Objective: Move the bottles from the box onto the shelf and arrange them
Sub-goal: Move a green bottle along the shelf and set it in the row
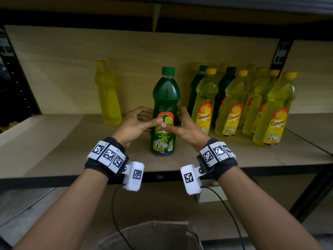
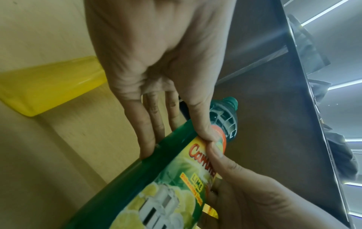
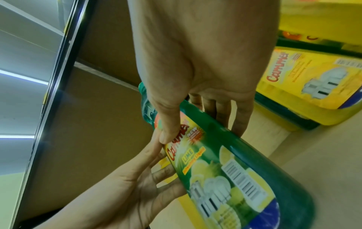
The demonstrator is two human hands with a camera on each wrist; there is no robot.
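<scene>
From the head camera, you had a green bottle (image 1: 164, 112) standing upright on the shelf (image 1: 72, 145), near the shelf's front edge and about midway along it. Your left hand (image 1: 137, 123) curled round the bottle's left side with its thumb laid across the label, and your right hand (image 1: 182, 127) did the same from the right, the two thumb tips nearly meeting on the label. A lone yellow bottle (image 1: 108, 94) stood to the left of the green bottle and further back, well apart from it. A cluster of yellow and dark green bottles (image 1: 243, 103) stood to the right of the green bottle, the nearest of them just beside your right hand. The cardboard box (image 1: 153, 235) sat below the shelf, in front of the green bottle, between your forearms. From the left wrist camera, your left fingers (image 2: 149, 124) lay straight and close together along the far side of the green bottle (image 2: 156, 178), while the thumb pressed on the orange top of the label, so the bottle was held between thumb and fingers. Your right hand (image 2: 254, 193) came in from below, its thumb tip touching your left thumb. The lone yellow bottle (image 2: 49, 86) showed blurred behind the green bottle. From the right wrist camera, your right fingers (image 3: 235, 111) wrapped behind the green bottle (image 3: 245, 162) close together and the thumb pressed on the label's top. Your left hand (image 3: 127, 193) held the other side, fingers slightly spread. Yellow bottles (image 3: 313, 80) stood beyond the green bottle.
</scene>
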